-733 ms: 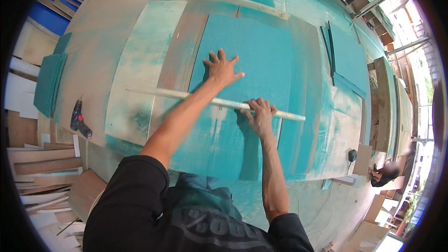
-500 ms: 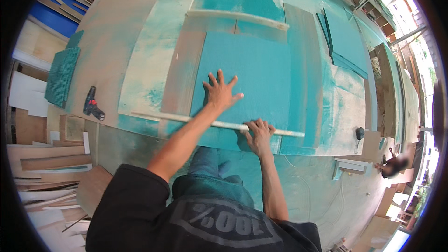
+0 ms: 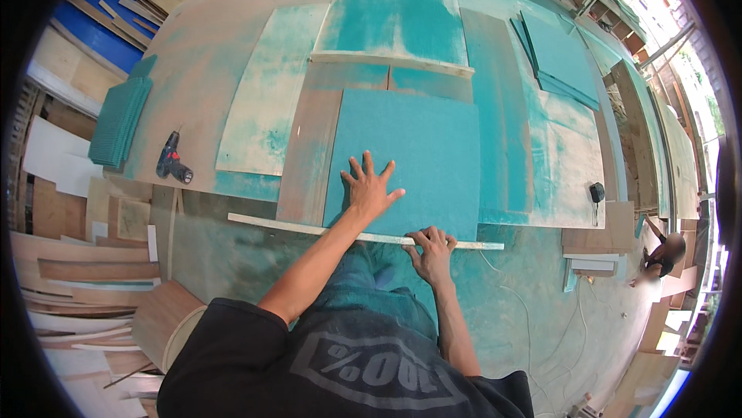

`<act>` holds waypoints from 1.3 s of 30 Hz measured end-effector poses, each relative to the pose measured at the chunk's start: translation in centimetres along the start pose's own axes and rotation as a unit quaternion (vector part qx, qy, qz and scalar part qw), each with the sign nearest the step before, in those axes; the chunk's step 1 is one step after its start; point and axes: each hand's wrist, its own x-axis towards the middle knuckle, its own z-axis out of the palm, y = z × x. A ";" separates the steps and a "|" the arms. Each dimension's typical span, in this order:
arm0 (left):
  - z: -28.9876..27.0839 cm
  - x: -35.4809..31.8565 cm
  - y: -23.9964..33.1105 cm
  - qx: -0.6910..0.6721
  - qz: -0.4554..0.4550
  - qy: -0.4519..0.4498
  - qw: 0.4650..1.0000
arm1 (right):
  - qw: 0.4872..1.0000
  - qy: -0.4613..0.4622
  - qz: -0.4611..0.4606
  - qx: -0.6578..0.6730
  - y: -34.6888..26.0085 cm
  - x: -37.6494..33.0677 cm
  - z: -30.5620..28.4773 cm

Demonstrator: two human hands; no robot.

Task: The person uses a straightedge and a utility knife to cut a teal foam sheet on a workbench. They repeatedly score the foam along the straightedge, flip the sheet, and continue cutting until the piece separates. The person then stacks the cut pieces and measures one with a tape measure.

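Left hand (image 3: 371, 192): fingers splayed on teal panel (image 3: 413, 136). Right hand (image 3: 433, 254): gripping pale strip (image 3: 382, 239), 6 o'clock. Shelving (image 3: 584, 2), 1 o'clock: contents indistinct.

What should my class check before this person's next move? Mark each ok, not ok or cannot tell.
1. Left grip spread on the turquoise panel: ok.
2. Right grip closed on the wooden strip: ok.
3. Cordless drill off the panel: ok, lying left of it.
4. Whole panel on worktable: not ok, near edge juts past.
5. Strip touching panel throughout: cannot tell, left forearm hides part.
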 end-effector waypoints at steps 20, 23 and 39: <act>-0.6 0.4 -6.2 -0.118 -0.243 0.114 0.956 | 0.926 0.085 0.343 -0.133 7.6 6.2 -1.5; -0.8 0.3 -6.0 -0.116 -0.248 0.115 0.955 | 0.929 0.093 0.331 -0.136 7.5 6.0 -1.6; -0.8 0.3 -5.4 -0.120 -0.235 0.135 0.955 | 0.915 0.113 0.363 -0.135 7.6 6.4 -1.6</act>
